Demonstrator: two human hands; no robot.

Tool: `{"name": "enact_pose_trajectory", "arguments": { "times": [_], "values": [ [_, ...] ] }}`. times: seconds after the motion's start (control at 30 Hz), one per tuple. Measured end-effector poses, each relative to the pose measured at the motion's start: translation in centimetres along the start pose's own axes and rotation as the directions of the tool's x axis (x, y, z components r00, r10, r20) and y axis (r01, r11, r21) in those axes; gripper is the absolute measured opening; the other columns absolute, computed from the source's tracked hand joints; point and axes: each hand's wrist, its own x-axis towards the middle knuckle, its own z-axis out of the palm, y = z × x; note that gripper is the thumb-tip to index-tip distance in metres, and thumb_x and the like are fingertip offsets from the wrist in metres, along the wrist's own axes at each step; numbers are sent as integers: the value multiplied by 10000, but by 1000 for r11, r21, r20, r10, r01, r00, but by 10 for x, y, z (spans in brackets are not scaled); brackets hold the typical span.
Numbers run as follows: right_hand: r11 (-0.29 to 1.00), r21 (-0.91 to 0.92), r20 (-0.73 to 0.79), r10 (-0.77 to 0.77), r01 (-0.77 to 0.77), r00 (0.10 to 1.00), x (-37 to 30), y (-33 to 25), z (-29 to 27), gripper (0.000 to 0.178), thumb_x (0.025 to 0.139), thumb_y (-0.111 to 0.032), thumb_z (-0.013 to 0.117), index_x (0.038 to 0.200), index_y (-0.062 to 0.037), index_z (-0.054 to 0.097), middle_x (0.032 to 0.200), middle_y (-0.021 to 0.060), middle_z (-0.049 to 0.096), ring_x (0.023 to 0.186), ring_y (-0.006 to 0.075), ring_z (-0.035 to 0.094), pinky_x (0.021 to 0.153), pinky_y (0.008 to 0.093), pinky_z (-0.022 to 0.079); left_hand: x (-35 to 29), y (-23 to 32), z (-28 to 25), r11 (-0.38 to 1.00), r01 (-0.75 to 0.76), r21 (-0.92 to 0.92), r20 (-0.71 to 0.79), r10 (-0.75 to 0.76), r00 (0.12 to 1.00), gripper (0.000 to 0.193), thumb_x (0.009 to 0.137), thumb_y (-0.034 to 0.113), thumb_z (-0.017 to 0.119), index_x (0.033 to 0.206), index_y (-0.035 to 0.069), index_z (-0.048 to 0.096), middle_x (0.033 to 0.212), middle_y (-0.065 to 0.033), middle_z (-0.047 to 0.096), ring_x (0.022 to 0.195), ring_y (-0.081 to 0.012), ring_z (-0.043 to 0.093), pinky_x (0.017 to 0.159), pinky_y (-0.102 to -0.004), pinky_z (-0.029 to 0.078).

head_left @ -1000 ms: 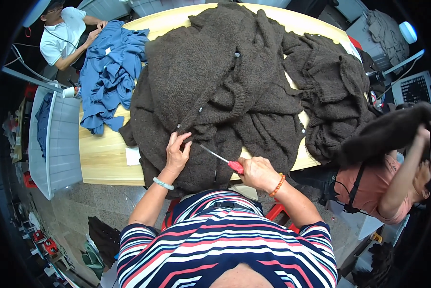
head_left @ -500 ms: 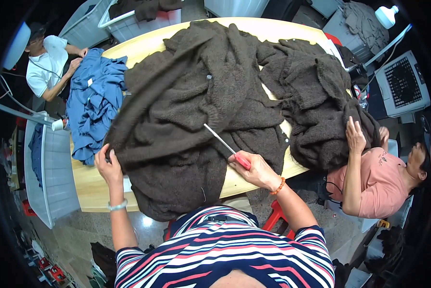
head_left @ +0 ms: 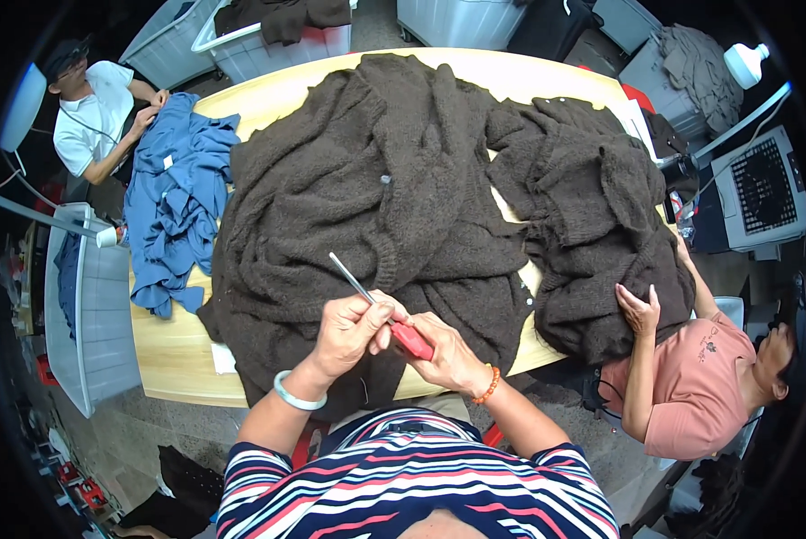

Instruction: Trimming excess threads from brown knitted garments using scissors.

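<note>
My right hand [head_left: 448, 355] is wrapped round the red handle of a screwdriver-like tool [head_left: 411, 340], whose thin metal shaft points up and to the left. My left hand [head_left: 354, 332] is closed in a pinch right beside the shaft, close to the handle; what its fingers hold, if anything, is too small to make out. Both hands are over the near edge of a large dark brown knitted garment [head_left: 331, 207]. The garment lies in heaped folds across the middle of the table, with a small pale spot on it.
Blue cloth [head_left: 174, 180] lies at the table's left, with a person in white [head_left: 88, 117] handling it. On the right, a person in pink [head_left: 704, 382] rests a hand on another dark brown knit [head_left: 592, 207]. The pale wooden table [head_left: 178, 364] is ringed by plastic bins [head_left: 111, 314] and lamps [head_left: 746, 65].
My left hand has let go of the garment's left edge and come to the tool. My right hand has moved slightly left and nearer me. The raised fold has settled flat.
</note>
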Motion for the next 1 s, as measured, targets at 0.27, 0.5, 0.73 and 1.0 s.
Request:
{"name": "enact_pose_trajectory", "arguments": {
  "times": [0.27, 0.5, 0.73, 1.0],
  "values": [
    [985, 53, -232, 174, -166, 957, -9, 29, -37, 270, 870, -36, 623, 1138, -7, 603, 930, 136, 660, 856, 261, 673, 757, 336, 523, 85, -25, -34, 963, 62, 261, -581, 105, 807, 295, 955, 295, 605, 1073, 27, 641, 1030, -45, 646, 878, -110, 581, 735, -257, 490],
    [942, 1, -238, 326, -335, 915, -13, 38, -93, 139, 906, -68, 588, 1016, 8, 625, 872, 104, 667, 808, 198, 651, 757, 302, 500, 111, -53, -46, 922, 137, -361, -379, -279, 882, 366, 890, 132, 675, 1207, -4, 554, 1147, -107, 620, 1034, -216, 604, 888, -345, 492],
    [952, -94, -204, 267, -291, 942, -19, 31, -113, 218, 889, -48, 574, 1098, 11, 597, 852, 133, 688, 817, 240, 685, 757, 333, 518, 42, -45, 9, 994, -66, -86, -192, 48, 980, 462, 825, -33, 683, 1234, -15, 468, 1138, -81, 610, 1059, -159, 582, 962, -298, 454],
    [880, -334, -38, 345, -337, 938, -51, 8, -97, 386, 863, -148, 631, 1238, -69, 585, 1007, 229, 660, 914, 397, 650, 790, 424, 528, 64, -120, 5, 883, 63, -466, -182, -166, 969, 250, 914, 37, 616, 1161, 13, 590, 1106, -77, 662, 997, -145, 626, 925, -306, 488]
  ]
}}
